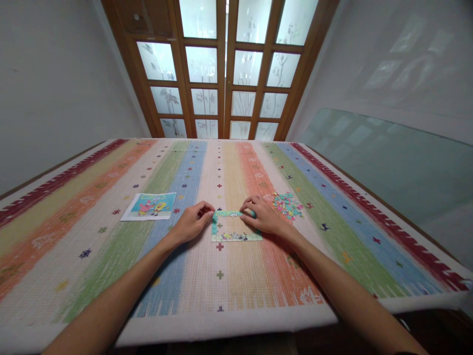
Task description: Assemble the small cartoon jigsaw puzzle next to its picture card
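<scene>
A partly assembled jigsaw puzzle point(236, 237) lies flat on the tablecloth in front of me, its joined pieces forming a border around an open middle where the cloth shows. At its far left corner, the thumb and fingertips of my left hand point(192, 222) come together on the edge. My right hand point(263, 216) curls over the far right corner, fingers bent down and covering that part. Some teal shows between its thumb and fingers; whether that is a loose piece or the border I cannot tell. Just beyond my right hand is a pile of loose jigsaw pieces point(287, 205).
Left of my hands lies a printed cartoon picture point(153, 205) on white paper. The striped tablecloth point(219, 291) covers the wide table. Behind it stand wooden glass-paned doors point(223, 88). A pale glass panel point(391, 172) leans along the right wall.
</scene>
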A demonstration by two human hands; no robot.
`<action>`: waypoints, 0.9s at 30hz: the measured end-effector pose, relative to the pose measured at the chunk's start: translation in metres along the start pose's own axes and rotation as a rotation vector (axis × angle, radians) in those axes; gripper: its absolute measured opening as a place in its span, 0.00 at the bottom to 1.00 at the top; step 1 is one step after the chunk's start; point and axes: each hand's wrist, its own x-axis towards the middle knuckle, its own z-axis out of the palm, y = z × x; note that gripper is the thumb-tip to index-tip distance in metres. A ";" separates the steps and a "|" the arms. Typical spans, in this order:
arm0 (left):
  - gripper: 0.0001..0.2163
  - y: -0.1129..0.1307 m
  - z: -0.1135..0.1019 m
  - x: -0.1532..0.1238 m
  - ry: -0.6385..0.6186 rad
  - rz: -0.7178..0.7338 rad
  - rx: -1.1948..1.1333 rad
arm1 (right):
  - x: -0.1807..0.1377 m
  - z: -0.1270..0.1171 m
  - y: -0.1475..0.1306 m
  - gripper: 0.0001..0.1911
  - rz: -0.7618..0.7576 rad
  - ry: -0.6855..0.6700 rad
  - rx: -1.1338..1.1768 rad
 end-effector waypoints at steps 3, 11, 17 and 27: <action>0.10 0.003 0.003 -0.001 -0.019 -0.014 -0.029 | 0.000 0.000 0.000 0.05 0.004 -0.006 -0.005; 0.10 0.012 0.010 -0.004 -0.041 -0.026 -0.132 | 0.003 -0.008 -0.021 0.13 -0.027 0.061 0.182; 0.10 0.017 0.018 -0.006 -0.057 -0.038 -0.204 | 0.006 0.002 -0.042 0.13 -0.123 0.064 0.300; 0.12 0.021 0.025 -0.006 -0.065 -0.051 -0.302 | 0.009 0.008 -0.042 0.07 -0.217 0.112 0.328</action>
